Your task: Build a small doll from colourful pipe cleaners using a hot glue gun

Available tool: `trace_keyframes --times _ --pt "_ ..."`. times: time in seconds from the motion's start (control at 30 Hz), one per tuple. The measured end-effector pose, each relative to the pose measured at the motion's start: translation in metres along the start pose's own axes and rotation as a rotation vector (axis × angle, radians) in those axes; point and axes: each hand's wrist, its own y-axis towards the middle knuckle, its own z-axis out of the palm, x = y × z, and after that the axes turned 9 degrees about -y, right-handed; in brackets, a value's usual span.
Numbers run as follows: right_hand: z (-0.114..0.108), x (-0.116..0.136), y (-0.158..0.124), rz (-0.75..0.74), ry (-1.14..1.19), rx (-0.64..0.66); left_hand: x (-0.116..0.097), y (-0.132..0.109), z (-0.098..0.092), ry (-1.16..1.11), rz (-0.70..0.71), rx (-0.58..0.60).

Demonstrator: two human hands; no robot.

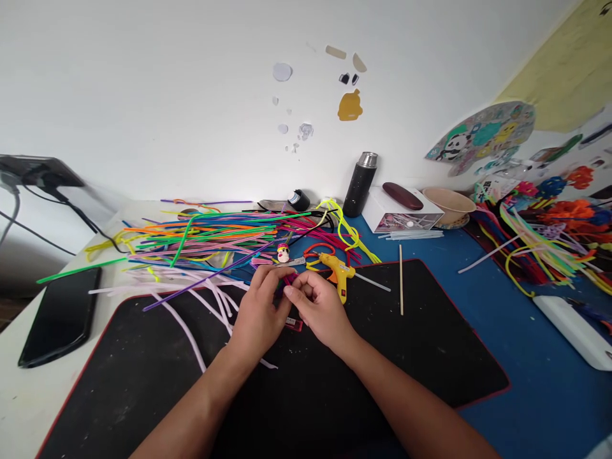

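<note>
Both hands meet over the black mat, fingers pinched around a small dark purple piece. My left hand is closed on one side of it, and my right hand grips it from the other; the fingers hide most of its shape. Just beyond the fingertips is a small white-faced figure with a pink and yellow top. Orange-handled scissors lie behind the hands. Beside my right hand rests a yellow glue gun with a clear stick in its back.
Many coloured pipe cleaners spread across the back left. A black phone lies at left. Behind stand a black bottle, a white box and a beige bowl. A wooden stick lies on the mat; more pipe cleaners are at right.
</note>
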Motion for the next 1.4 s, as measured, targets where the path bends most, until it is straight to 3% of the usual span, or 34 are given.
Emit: trace_keyframes --times 0.27,0.67,0.93,1.4 --pt "0.004 0.002 -0.003 -0.062 -0.080 -0.057 0.002 0.001 -0.002 -0.065 -0.084 -0.039" --pt "-0.005 -0.003 -0.013 -0.043 -0.091 -0.016 0.004 0.004 0.002 -0.376 -0.276 -0.133" --pt "-0.004 0.001 -0.021 -0.090 -0.180 0.006 0.003 0.006 -0.003 -0.207 -0.175 -0.086" --pt "-0.002 0.000 -0.021 -0.087 -0.200 0.009 0.007 0.004 0.000 -0.298 -0.205 -0.111"
